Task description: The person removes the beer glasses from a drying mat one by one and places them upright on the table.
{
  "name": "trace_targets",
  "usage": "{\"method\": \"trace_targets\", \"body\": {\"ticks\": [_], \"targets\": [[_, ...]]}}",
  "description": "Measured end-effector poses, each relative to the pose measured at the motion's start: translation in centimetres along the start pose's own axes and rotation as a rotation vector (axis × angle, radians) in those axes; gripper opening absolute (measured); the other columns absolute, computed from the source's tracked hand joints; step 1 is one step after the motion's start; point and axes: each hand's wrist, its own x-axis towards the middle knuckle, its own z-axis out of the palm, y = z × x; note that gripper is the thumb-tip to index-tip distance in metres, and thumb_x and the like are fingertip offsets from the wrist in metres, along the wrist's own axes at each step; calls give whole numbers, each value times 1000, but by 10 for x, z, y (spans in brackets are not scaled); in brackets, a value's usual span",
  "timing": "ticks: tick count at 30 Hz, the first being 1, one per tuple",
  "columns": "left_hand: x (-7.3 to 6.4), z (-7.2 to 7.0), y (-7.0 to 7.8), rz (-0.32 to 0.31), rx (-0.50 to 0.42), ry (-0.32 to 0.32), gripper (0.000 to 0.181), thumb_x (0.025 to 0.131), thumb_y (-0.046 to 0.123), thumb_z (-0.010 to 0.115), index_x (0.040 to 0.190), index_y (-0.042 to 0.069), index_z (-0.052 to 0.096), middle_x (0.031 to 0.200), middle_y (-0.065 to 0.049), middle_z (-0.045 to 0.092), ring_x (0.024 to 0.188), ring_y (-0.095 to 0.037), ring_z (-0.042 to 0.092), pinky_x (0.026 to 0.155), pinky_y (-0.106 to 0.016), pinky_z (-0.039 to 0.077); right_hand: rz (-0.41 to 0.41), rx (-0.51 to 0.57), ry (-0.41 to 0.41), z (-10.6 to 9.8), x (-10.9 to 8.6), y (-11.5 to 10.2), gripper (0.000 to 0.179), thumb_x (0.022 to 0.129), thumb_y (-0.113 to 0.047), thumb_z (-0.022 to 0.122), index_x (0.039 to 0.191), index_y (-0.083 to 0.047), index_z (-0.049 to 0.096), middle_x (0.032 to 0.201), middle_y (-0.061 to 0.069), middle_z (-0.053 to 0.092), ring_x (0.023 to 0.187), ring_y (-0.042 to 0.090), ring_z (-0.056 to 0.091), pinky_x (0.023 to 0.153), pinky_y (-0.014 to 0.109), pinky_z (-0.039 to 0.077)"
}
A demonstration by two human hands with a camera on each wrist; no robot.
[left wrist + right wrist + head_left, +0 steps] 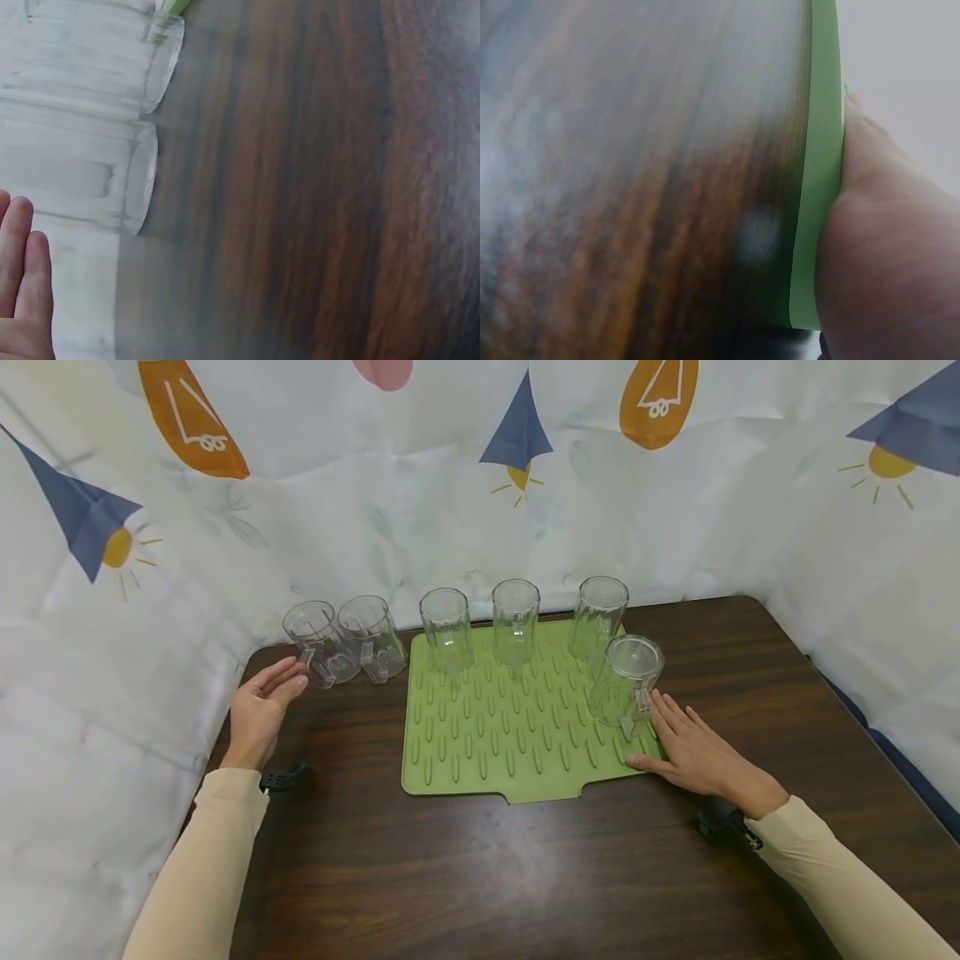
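Two clear glass mugs stand on the table left of a green ridged drying mat (480, 768). My left hand (258, 706) is beside the outer mug (330, 652), its fingertips close to the handle; whether they touch is unclear. In the left wrist view its fingers (34, 277) look fairly straight. The second mug (372, 639) stands just right of the first. My right hand (701, 743) lies spread at the mat's right front corner, thumb on the mat. Its fingertips are near the handle of an upside-down glass mug (626, 685) on the mat.
Along the mat's back edge stand three more glass mugs, a left one (447, 631), a middle one (516, 622) and a right one (598, 618). Behind the dark wooden table (450, 877) hangs a white patterned cloth (435, 502), which also covers both sides.
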Motion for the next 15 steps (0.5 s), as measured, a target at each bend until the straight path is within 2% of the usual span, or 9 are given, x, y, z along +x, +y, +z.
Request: {"method": "trace_targets", "body": {"ticks": [7,12,15], "targets": [[-2,-6,15,17,-116,31,48,91,5,77,136,-1,64,113,7,79,105,-2,75,89,-9,58,-3,-3,-2,-1,-1,0,105,99,-66,55,164,4,8,173,27,3,160,48,8,126,72,12],[-5,-4,27,49,-158,52,43,90,1,77,132,-3,66,108,6,80,102,-6,76,88,-11,59,-4,-1,2,-1,-1,0,105,99,-65,54,163,4,9,173,28,4,161,48,8,126,72,10],[-9,-1,34,65,-159,33,46,90,1,77,133,-5,64,110,4,80,103,-6,76,89,-12,59,-4,-3,5,0,-1,-1,104,99,-65,54,163,4,10,173,28,4,161,48,8,127,72,9]]}}
